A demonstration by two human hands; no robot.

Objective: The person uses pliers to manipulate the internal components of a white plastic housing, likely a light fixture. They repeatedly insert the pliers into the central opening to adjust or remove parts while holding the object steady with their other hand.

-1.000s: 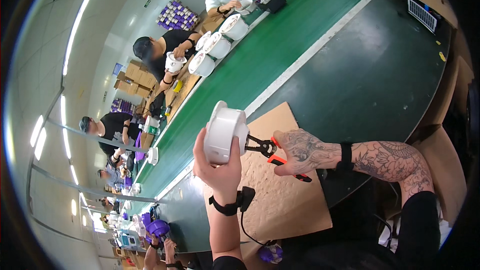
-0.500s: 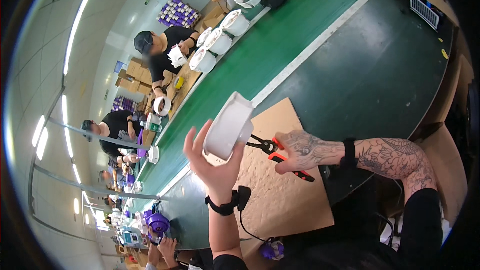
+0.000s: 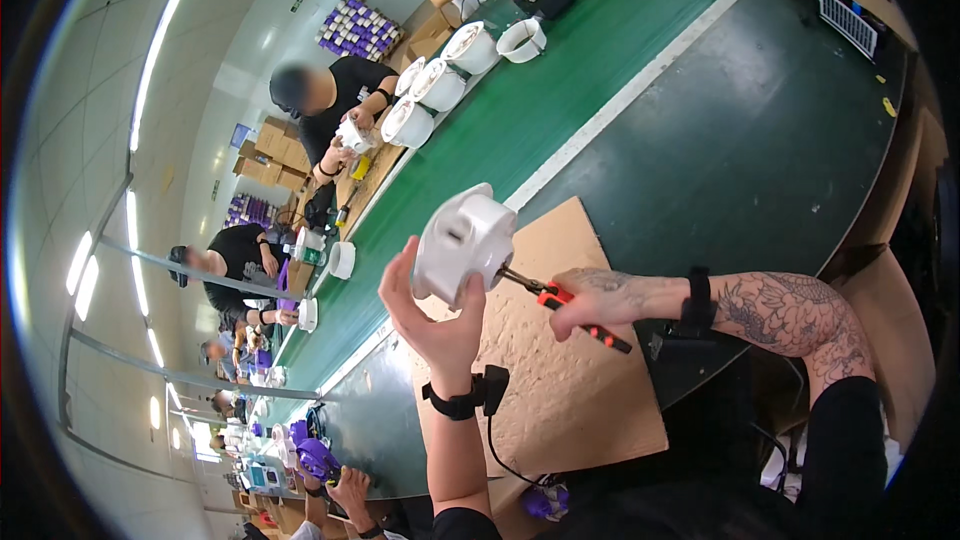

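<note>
Clamping white cup [image 3: 462, 248] in left grip [image 3: 440, 332] above counter [image 3: 750, 130], clasping pliers [image 3: 603, 336] in right grip [image 3: 597, 301], pointing tips [image 3: 518, 278] at cup's right end, ideally bracing firmly and aligning squarely to avoid slipping or scratching.

Hands [image 3: 440, 342], white part [image 3: 468, 240] in left, red-handled pliers [image 3: 556, 297] in right, cardboard sheet [image 3: 570, 400] below

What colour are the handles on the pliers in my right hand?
The handles are orange-red and black, best seen in the head view.
</note>
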